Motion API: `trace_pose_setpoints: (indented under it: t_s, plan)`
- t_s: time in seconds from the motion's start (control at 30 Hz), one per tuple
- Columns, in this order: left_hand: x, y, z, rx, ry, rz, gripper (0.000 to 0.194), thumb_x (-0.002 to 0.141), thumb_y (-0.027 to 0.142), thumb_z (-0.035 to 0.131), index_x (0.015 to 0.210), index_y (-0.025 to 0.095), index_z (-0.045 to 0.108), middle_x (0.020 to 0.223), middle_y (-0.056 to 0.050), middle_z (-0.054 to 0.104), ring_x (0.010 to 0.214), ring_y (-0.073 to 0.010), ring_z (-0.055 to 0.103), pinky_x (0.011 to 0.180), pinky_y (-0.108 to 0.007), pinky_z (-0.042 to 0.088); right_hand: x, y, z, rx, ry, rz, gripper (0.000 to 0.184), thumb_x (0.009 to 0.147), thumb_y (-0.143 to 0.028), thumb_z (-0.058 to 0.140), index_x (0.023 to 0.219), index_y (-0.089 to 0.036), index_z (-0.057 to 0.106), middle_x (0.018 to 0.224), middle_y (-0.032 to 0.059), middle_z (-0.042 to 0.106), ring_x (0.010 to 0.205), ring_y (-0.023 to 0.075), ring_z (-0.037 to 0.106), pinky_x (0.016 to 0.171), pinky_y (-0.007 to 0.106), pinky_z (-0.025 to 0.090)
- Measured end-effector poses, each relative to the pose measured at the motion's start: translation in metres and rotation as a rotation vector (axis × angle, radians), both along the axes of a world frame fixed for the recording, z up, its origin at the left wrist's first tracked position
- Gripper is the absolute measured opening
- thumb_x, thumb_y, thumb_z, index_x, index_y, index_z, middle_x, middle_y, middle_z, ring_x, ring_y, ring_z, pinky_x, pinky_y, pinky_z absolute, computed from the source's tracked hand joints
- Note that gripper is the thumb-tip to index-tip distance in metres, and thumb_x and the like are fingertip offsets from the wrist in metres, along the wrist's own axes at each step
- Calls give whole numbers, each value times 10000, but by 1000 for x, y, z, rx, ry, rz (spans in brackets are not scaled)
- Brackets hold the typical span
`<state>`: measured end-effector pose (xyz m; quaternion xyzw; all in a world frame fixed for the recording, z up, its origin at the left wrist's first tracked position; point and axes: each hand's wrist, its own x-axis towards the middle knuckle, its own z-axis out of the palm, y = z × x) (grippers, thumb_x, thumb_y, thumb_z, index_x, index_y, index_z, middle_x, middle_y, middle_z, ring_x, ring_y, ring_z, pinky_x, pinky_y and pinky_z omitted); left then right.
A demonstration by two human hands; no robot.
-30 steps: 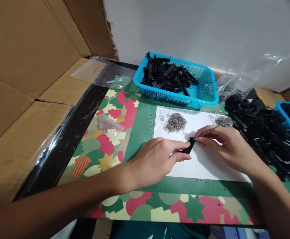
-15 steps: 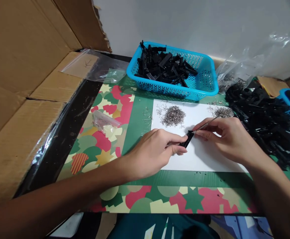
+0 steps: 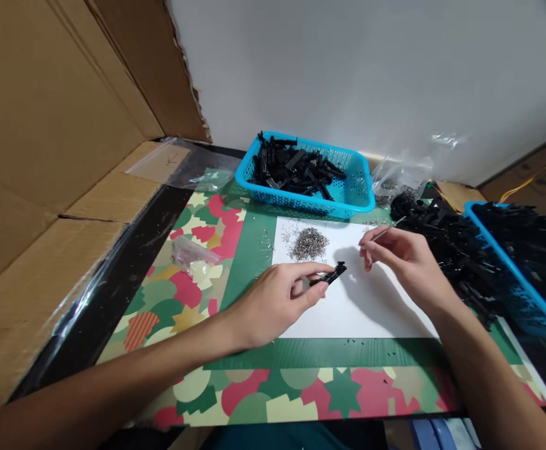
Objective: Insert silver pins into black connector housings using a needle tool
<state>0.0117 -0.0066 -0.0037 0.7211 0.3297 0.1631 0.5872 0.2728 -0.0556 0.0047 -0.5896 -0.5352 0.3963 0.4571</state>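
Black part (image 3: 333, 274) pinched at left hand (image 3: 277, 299) fingertips, apart from right hand (image 3: 402, 259).

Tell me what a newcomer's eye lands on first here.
First, the two hands over the white sheet: the left hand pinches a small black plastic part, and the right hand holds a thin metal tool. Behind them sits a bright blue basket heaped with black parts, with a pile of tiny metal springs before it.

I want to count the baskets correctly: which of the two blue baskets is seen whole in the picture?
The blue basket at the back by the wall; the other basket, at the right, is cut off by the edge.
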Motion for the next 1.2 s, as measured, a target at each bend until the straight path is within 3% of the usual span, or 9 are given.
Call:
trace_pose_setpoints:
  t_s: [0.1,0.2,0.3,0.43,0.63,0.8,1.0,1.2]
  plan:
    - [-2,-1,2,-22,-122,53,378,1074,375,579,1415,222,629,1023,-45,722,703,-130,566,614,-242,416,2,2,0,15,220,-61,194,931,-371,717,871,-192,672,879,64,688,738,196,665,719,356,566]
    - [-2,-3,2,-35,-240,177,246,1108,378,549,1318,253,573,1084,-23,657,629,-88,452,573,-234,358,-6,4,-2,-80,251,30,191,930,-343,620,818,-190,643,692,9,576,575,155,526,552,295,436]
    - [-2,-2,0,10,-306,252,168,1136,398,520,1184,247,578,961,18,599,587,-83,378,537,-250,294,-20,7,-6,-78,-27,115,183,932,-318,594,855,-179,684,613,-39,458,563,142,412,540,276,302]
    - [-2,-1,0,34,-300,271,202,1147,414,514,1117,234,599,658,77,380,562,-112,334,514,-268,240,-35,11,-10,-53,-411,132,194,941,-340,667,974,-177,765,617,-62,438,603,141,405,589,280,268]
    - [0,-3,-1,-35,-360,230,211,1146,410,518,1122,222,612,974,21,611,570,-64,403,505,-245,299,-36,14,-16,-72,-520,129,213,969,-365,666,963,-187,783,618,-62,441,604,141,392,602,278,262]
    - [2,-3,-4,-8,-390,233,216,1145,403,520,1110,218,625,949,24,624,561,-55,419,512,-228,319,-32,13,-16,-67,-542,195,190,988,-345,649,939,-204,766,613,-62,412,604,144,383,600,281,252]
    - [1,-1,-6,4,-377,243,212,1138,412,537,1127,223,632,988,17,625,564,-53,426,506,-232,307,-34,10,-15,-96,-642,170,164,1011,-295,604,970,-212,739,669,-27,574,627,164,475,627,287,281]
    - [2,1,-7,-28,-374,244,221,1135,415,538,1135,211,624,1030,3,620,563,-50,433,505,-235,314,-33,5,-20,-76,-730,170,171,1035,-254,550,1088,-217,708,885,45,753,756,216,629,696,296,340]
